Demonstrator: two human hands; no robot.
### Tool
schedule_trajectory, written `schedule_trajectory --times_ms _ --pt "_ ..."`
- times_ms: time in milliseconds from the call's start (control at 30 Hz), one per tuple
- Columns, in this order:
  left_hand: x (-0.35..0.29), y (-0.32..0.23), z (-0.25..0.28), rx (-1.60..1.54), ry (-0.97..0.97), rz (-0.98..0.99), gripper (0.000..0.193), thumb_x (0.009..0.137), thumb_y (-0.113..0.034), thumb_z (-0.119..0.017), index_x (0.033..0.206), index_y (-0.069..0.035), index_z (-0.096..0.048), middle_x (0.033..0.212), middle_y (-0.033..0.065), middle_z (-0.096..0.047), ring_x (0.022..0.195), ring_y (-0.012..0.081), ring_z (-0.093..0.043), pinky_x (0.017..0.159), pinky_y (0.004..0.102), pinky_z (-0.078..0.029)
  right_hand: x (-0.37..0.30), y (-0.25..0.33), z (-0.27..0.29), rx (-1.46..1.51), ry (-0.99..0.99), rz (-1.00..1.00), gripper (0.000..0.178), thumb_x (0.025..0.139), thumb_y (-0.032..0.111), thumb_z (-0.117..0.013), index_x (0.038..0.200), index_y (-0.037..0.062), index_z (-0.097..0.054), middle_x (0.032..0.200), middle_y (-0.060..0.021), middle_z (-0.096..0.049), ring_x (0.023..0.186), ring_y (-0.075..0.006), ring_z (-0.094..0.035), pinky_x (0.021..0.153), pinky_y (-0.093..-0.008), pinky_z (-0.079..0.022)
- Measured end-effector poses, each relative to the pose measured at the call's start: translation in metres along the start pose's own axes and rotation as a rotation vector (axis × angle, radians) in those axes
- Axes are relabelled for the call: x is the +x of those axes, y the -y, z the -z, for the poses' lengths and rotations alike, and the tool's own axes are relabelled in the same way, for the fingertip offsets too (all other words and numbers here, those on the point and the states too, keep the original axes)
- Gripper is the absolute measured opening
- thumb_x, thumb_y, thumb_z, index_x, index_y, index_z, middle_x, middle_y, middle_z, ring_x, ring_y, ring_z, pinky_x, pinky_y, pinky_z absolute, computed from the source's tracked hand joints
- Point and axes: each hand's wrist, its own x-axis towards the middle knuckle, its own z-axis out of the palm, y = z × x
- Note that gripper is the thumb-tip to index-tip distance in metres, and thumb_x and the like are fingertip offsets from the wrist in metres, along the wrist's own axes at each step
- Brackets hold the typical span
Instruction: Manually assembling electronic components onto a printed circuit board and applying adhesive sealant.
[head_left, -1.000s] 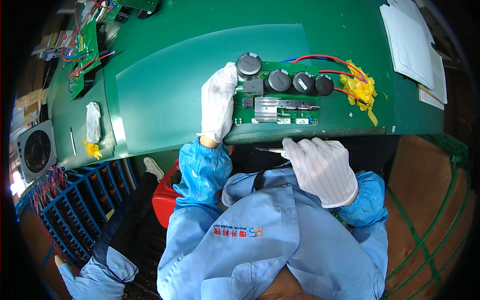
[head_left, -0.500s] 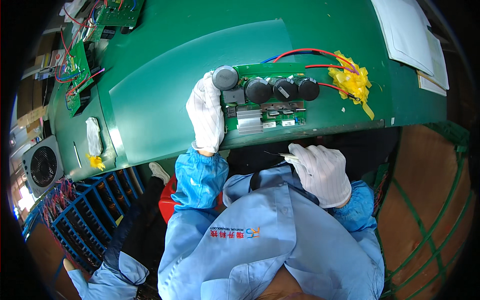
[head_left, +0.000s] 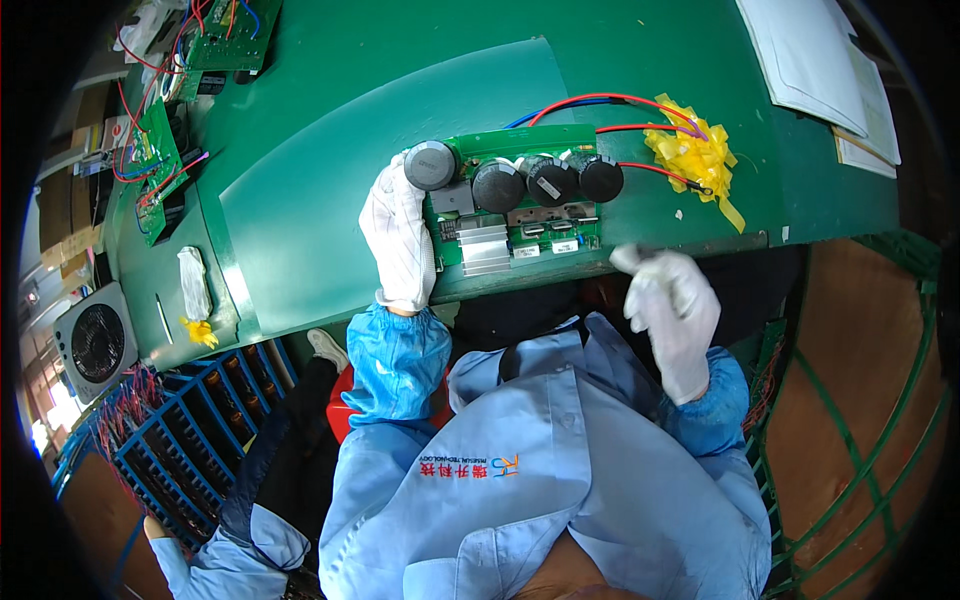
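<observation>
Circuit board [head_left: 514, 205] stays in left grip [head_left: 398, 240]; right grip [head_left: 675, 318] has moved rightward

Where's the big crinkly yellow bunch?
In the head view, the yellow bunch lies on the green table, right of the circuit board, with red wires reaching it.

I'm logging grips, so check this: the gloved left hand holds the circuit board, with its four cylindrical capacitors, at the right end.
The end is wrong: the head view shows the gloved left hand holding the circuit board, with its four cylindrical capacitors, at the left end.
</observation>
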Motion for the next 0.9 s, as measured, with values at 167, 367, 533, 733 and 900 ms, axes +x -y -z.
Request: schedule_trajectory --times_ms 167,367,533,733,900 --pt "0.001 0.0 -0.001 -0.05 0.015 0.034 0.037 0.105 -0.027 -0.053 0.122 0.004 -0.063 0.114 0.0102 -0.069 0.107 0.0161 -0.062 0.098 0.0307 -0.046 0.032 0.008 -0.008 -0.206 -0.177 -0.008 0.018 0.091 0.005 -0.069 0.107 0.0021 -0.063 0.076 -0.0012 -0.06 0.06 -0.0041 -0.049 0.054 -0.019 -0.039" --pt "0.004 -0.004 -0.003 -0.102 0.039 0.054 0.035 0.105 -0.027 -0.053 0.119 0.004 -0.064 0.111 0.0075 -0.069 0.102 0.0136 -0.06 0.095 0.0281 -0.046 0.055 0.004 -0.02 0.048 -0.095 0.013 0.028 0.101 0.02 -0.058 0.119 -0.0004 -0.055 0.095 -0.0043 -0.065 0.065 -0.0097 -0.064 0.043 -0.0221 -0.044" --pt "0.003 -0.007 -0.005 -0.096 0.039 0.025 0.035 0.105 -0.028 -0.053 0.116 0.003 -0.066 0.106 0.0057 -0.07 0.097 0.0125 -0.06 0.091 0.0273 -0.046 0.056 0.014 -0.023 -0.148 -0.06 -0.017 0.037 0.101 0.025 -0.058 0.127 -0.0011 -0.054 0.098 -0.0074 -0.065 0.066 -0.011 -0.066 0.039 -0.0219 -0.041" --pt "0.011 -0.014 -0.003 0.03 0.06 -0.004 0.035 0.105 -0.026 -0.053 0.113 0.006 -0.065 0.106 0.0109 -0.07 0.097 0.0177 -0.062 0.092 0.0309 -0.046 0.056 0.018 -0.019 -0.158 -0.002 -0.087 0.038 0.099 0.029 -0.059 0.122 -0.0017 -0.058 0.093 -0.0073 -0.065 0.06 -0.0109 -0.061 0.041 -0.0219 -0.041" --pt "0.011 -0.003 -0.007 -0.088 0.034 -0.026 0.034 0.103 -0.027 -0.056 0.109 0.005 -0.066 0.097 0.0084 -0.069 0.09 0.0159 -0.06 0.087 0.0303 -0.046 0.057 0.01 -0.014 -0.171 -0.006 -0.076 0.033 0.099 0.026 -0.06 0.119 0.0004 -0.06 0.082 -0.0063 -0.065 0.059 -0.0111 -0.064 0.042 -0.023 -0.043"
